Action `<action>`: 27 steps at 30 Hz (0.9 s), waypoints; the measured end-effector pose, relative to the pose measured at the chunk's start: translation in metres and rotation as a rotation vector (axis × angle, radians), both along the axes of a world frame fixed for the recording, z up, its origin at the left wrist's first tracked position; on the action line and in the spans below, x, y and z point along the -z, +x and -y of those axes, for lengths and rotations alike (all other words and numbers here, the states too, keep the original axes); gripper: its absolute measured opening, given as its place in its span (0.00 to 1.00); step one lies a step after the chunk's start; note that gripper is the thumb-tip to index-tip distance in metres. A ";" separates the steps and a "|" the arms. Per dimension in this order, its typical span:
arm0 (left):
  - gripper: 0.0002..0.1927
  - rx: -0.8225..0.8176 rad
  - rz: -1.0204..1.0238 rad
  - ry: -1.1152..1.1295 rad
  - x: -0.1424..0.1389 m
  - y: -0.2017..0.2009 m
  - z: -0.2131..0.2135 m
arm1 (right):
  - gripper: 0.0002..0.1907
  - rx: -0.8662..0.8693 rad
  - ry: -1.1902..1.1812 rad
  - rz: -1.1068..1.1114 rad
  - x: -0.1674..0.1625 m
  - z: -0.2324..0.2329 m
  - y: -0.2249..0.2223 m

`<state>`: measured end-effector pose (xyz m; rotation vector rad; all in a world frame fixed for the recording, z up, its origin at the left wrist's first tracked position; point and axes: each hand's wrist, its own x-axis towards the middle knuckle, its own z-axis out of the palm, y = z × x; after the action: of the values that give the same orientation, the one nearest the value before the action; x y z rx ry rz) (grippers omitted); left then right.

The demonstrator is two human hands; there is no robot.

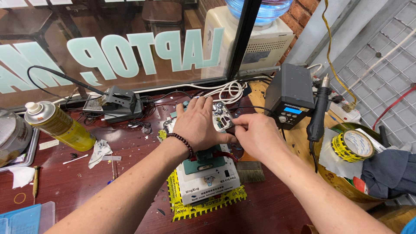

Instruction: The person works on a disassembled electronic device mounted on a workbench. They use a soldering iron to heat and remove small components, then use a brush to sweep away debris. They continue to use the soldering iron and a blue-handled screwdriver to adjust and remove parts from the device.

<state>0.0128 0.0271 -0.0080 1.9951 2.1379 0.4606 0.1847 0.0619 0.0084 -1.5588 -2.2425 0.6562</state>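
Left hand – lies flat on the circuit board, fingers spread, pressing it | right hand – pinches the board's right edge | board – on the white fixture, table centre | spray can far left | black station right

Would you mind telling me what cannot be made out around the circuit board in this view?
- Head view: most of the circuit board is hidden under the left hand and right hand.
- Whether the right fingertips pinch a part: too small to tell.
- The top of the white and green fixture is covered by the left wrist.
- The blue plastic case is cut off by the bottom left edge.
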 end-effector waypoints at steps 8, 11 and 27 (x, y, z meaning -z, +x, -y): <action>0.71 -0.006 -0.034 -0.006 0.005 0.001 0.000 | 0.14 0.037 -0.022 0.012 -0.001 0.008 0.008; 0.71 -0.007 -0.033 -0.026 0.005 0.000 0.000 | 0.14 0.026 -0.020 -0.002 -0.001 0.005 0.006; 0.69 -0.013 -0.036 0.031 0.006 -0.001 -0.001 | 0.13 0.013 0.005 -0.018 0.008 -0.010 -0.008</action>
<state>0.0122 0.0276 -0.0142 2.0216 2.1794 0.4657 0.1768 0.0716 0.0002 -1.5581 -2.2172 0.6576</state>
